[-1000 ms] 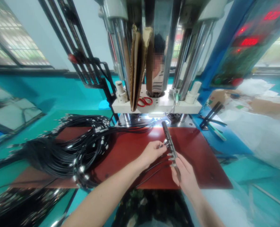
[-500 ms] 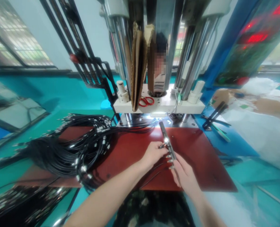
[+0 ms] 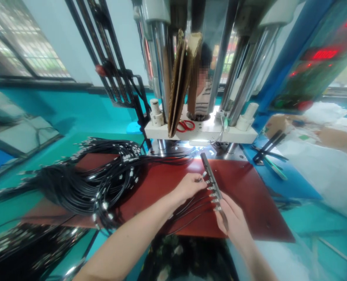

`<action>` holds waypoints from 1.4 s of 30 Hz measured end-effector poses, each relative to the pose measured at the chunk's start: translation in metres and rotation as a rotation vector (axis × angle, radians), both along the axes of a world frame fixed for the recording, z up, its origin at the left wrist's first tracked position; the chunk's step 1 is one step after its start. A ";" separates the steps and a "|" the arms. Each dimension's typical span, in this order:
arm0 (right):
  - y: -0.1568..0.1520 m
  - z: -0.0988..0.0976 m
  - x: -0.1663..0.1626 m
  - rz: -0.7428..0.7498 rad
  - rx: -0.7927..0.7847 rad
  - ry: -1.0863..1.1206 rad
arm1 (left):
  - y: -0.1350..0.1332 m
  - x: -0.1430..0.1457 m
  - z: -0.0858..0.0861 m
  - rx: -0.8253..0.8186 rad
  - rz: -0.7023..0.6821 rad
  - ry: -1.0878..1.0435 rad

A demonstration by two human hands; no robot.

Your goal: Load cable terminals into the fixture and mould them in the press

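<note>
From the head camera, the right hand (image 3: 235,220) gripped the near end of a long, narrow dark metal fixture bar (image 3: 213,183), holding it slanted above the dark red rubber mat (image 3: 249,195) so that its row of slots faced the other hand. The left hand (image 3: 188,186) had its fingertips pinched shut on the silver metal plug end of a thin black cable (image 3: 203,178), pressed against the bar's upper part, apparently so that the plug sat in a slot. Below it, several more silver plugs stood along the bar, and their black leads (image 3: 191,207) trailed back toward the person, slack enough to lie free across the mat.

A large tangled bundle of black cables with silver ends (image 3: 82,183) lay on the mat's left side, within the left arm's reach. Behind, the white platen of a press with chrome columns (image 3: 201,130) carried red-handled scissors (image 3: 185,125) and folded brown cardboard (image 3: 179,78).
</note>
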State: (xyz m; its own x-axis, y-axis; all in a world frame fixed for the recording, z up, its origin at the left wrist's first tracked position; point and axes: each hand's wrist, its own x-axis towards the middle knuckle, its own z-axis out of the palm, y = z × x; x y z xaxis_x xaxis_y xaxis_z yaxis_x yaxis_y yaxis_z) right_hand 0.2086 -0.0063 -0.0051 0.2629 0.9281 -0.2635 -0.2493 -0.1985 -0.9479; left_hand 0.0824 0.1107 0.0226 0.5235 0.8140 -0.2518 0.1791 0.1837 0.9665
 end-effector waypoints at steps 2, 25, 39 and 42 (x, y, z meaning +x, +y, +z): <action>0.000 -0.001 0.001 0.023 -0.010 -0.003 | 0.000 0.001 0.000 -0.048 -0.016 0.010; 0.005 -0.004 0.009 0.104 -0.058 0.011 | 0.006 -0.001 0.000 -0.102 0.016 -0.046; 0.004 0.000 0.003 0.003 -0.025 -0.007 | 0.011 -0.008 -0.007 0.045 0.173 -0.229; 0.003 0.004 0.003 -0.061 -0.028 0.088 | 0.017 -0.011 -0.008 -0.045 0.246 -0.438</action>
State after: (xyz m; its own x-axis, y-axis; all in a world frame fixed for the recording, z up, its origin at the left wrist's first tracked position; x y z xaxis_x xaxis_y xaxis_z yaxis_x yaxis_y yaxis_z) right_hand 0.2117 -0.0037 -0.0011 0.2936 0.9029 -0.3140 -0.3442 -0.2066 -0.9159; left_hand 0.0719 0.1277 0.0146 0.3821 0.9198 -0.0893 -0.2951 0.2130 0.9314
